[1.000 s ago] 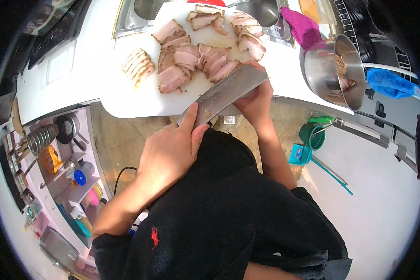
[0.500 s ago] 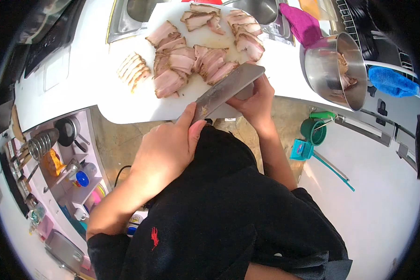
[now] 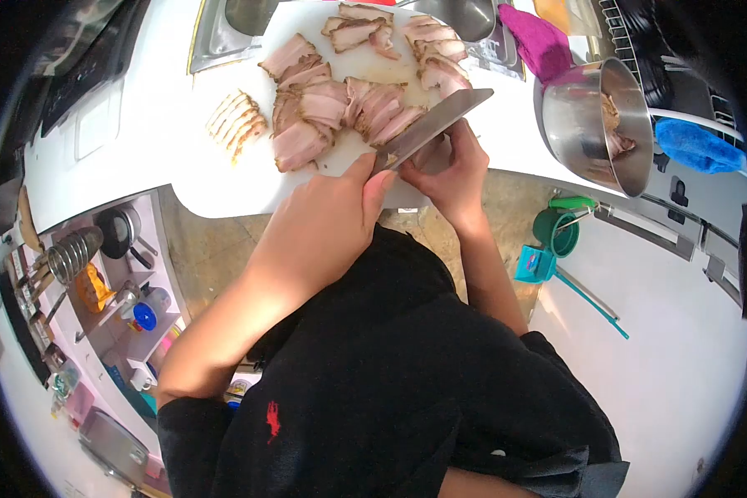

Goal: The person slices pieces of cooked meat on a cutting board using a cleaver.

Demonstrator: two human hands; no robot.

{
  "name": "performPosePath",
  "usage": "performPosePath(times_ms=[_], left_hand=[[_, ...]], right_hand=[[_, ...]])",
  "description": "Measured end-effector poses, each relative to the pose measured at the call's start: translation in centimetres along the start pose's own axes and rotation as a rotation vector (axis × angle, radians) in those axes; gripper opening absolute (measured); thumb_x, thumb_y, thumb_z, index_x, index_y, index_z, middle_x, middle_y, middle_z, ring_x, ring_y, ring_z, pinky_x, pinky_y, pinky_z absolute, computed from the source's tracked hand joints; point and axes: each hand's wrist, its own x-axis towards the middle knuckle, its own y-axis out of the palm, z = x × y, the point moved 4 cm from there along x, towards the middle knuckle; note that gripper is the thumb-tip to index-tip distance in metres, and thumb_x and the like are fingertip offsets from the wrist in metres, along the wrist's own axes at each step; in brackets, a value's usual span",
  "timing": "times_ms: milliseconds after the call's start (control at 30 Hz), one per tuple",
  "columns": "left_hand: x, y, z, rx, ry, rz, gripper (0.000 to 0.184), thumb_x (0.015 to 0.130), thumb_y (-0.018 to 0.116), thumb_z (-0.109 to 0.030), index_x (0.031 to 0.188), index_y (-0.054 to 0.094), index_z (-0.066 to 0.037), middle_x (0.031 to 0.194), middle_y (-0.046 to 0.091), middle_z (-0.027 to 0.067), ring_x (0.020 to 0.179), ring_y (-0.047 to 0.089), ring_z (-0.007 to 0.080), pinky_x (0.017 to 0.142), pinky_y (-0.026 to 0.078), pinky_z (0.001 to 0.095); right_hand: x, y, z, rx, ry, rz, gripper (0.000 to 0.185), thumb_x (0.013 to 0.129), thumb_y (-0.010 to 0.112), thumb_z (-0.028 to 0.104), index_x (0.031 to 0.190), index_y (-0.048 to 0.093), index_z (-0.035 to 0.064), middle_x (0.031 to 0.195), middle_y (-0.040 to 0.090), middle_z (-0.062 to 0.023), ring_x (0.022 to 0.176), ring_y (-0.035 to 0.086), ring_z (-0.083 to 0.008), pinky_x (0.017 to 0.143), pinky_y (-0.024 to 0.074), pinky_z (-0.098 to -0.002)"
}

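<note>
On the left, my left hand [image 3: 328, 212] is closed round the handle end of a wide metal cleaver [image 3: 440, 120], whose blade slants up to the right over the lower right of a white cutting board [image 3: 232, 195]. Behind and below the blade, my right hand [image 3: 452, 178] has its fingers curled at the board's edge; what lies between them is partly hidden and I cannot make it out. Left of the blade, sliced meat [image 3: 319, 104] spreads over the board. More slices [image 3: 357, 31] lie at the top, and a fanned row of thin slices [image 3: 236, 123] sits at the left.
A steel bowl [image 3: 585, 124] with pieces of meat stands at the right, beside a magenta cloth [image 3: 535, 41] and a blue cloth [image 3: 697, 145]. Behind the board is a sink [image 3: 465, 17]. Shelves [image 3: 153, 336] with kitchenware are lower left; a green bucket [image 3: 560, 236] is lower right.
The cleaver and my left hand have moved up and to the right. My right hand stays near the blade, with its fingers now lower beside it. The meat slices on the board look unchanged.
</note>
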Motion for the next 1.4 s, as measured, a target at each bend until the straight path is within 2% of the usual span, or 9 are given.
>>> performPosePath(times_ms=[100, 300, 600, 833, 933, 1100, 1233, 1333, 1400], left_hand=[[-1.7, 0.5, 0.6, 0.098, -0.004, -0.049, 0.038, 0.101, 0.041, -0.034, 0.118, 0.053, -0.002, 0.07, 0.062, 0.0277, 0.07, 0.061, 0.0487, 0.064, 0.047, 0.0573], [-3.6, 0.2, 1.4, 0.145, -0.079, -0.019, 0.037, 0.101, 0.041, -0.033, 0.115, 0.053, -0.001, 0.07, 0.062, 0.0282, 0.071, 0.062, 0.0486, 0.065, 0.047, 0.0575], [1.0, 1.0, 0.0, 0.02, 0.112, -0.107, 0.034, 0.101, 0.042, -0.032, 0.106, 0.055, -0.001, 0.069, 0.062, 0.0278, 0.069, 0.062, 0.0475, 0.063, 0.047, 0.0565], [-3.1, 0.8, 1.6, 0.188, -0.074, -0.062, 0.038, 0.101, 0.041, -0.035, 0.111, 0.055, -0.001, 0.069, 0.062, 0.0274, 0.069, 0.062, 0.0473, 0.064, 0.047, 0.0564], [-3.1, 0.6, 1.6, 0.162, -0.07, -0.055, 0.039, 0.102, 0.04, -0.035, 0.113, 0.055, -0.001, 0.07, 0.063, 0.0275, 0.07, 0.062, 0.0481, 0.065, 0.047, 0.0571], [0.7, 0.8, 0.4, 0.044, -0.019, -0.03, 0.037, 0.102, 0.04, -0.028, 0.118, 0.06, -0.002, 0.08, 0.061, 0.0321, 0.08, 0.06, 0.0505, 0.071, 0.047, 0.055], [0.3, 1.3, 1.0, 0.083, -0.004, -0.06, 0.038, 0.102, 0.04, -0.034, 0.114, 0.055, -0.002, 0.071, 0.062, 0.0282, 0.072, 0.061, 0.0492, 0.066, 0.047, 0.0575], [-2.0, 1.0, 1.6, 0.118, -0.07, -0.057, 0.038, 0.102, 0.04, -0.035, 0.115, 0.054, -0.002, 0.071, 0.062, 0.0277, 0.072, 0.062, 0.0484, 0.066, 0.047, 0.0576], [-3.2, 0.9, 2.5, 0.165, -0.045, -0.104, 0.038, 0.102, 0.04, -0.035, 0.116, 0.053, -0.002, 0.07, 0.062, 0.0276, 0.072, 0.062, 0.0482, 0.066, 0.047, 0.0573]], right_hand=[[-0.1, 0.3, -0.1, 0.029, 0.021, -0.01, 0.059, 0.055, 0.085, 0.016, 0.107, 0.06, 0.0029, 0.097, 0.063, -0.0137, 0.087, 0.063, -0.0304, 0.078, 0.0522, -0.0369], [0.0, 0.2, -0.1, 0.045, 0.017, -0.004, 0.058, 0.056, 0.084, 0.015, 0.107, 0.06, 0.0031, 0.097, 0.063, -0.0137, 0.086, 0.064, -0.0303, 0.078, 0.0523, -0.0369], [0.0, 0.2, 0.2, -0.015, 0.009, -0.005, 0.059, 0.055, 0.084, 0.017, 0.106, 0.059, 0.0024, 0.096, 0.063, -0.0148, 0.085, 0.063, -0.0311, 0.077, 0.0522, -0.0373], [0.1, 0.2, 0.3, 0.083, 0.052, 0.002, 0.058, 0.055, 0.083, 0.016, 0.107, 0.059, 0.0032, 0.099, 0.063, -0.0147, 0.088, 0.063, -0.0321, 0.078, 0.0523, -0.0381], [0.3, -0.1, 0.6, -0.006, 0.031, 0.022, 0.057, 0.058, 0.083, 0.012, 0.108, 0.06, -0.0016, 0.095, 0.067, -0.0098, 0.088, 0.063, -0.0168, 0.081, 0.0516, -0.032], [0.3, -0.2, 0.5, -0.055, -0.022, 0.011, 0.053, 0.059, 0.083, 0.012, 0.106, 0.06, -0.0018, 0.096, 0.066, -0.0103, 0.087, 0.064, -0.0189, 0.081, 0.0513, -0.0317], [0.1, 0.1, 0.2, -0.02, -0.015, -0.019, 0.056, 0.055, 0.083, 0.018, 0.104, 0.059, 0.0038, 0.094, 0.062, -0.014, 0.084, 0.063, -0.0321, 0.074, 0.0526, -0.0383], [0.1, 0.2, -0.3, 0.012, -0.028, -0.023, 0.056, 0.056, 0.082, 0.018, 0.105, 0.059, 0.0037, 0.094, 0.062, -0.0138, 0.082, 0.062, -0.032, 0.074, 0.0528, -0.038], [0.1, 0.1, 0.1, 0.017, -0.017, -0.012, 0.057, 0.058, 0.082, 0.012, 0.108, 0.059, -0.0003, 0.096, 0.064, -0.0113, 0.088, 0.062, -0.0207, 0.079, 0.0512, -0.0333]])
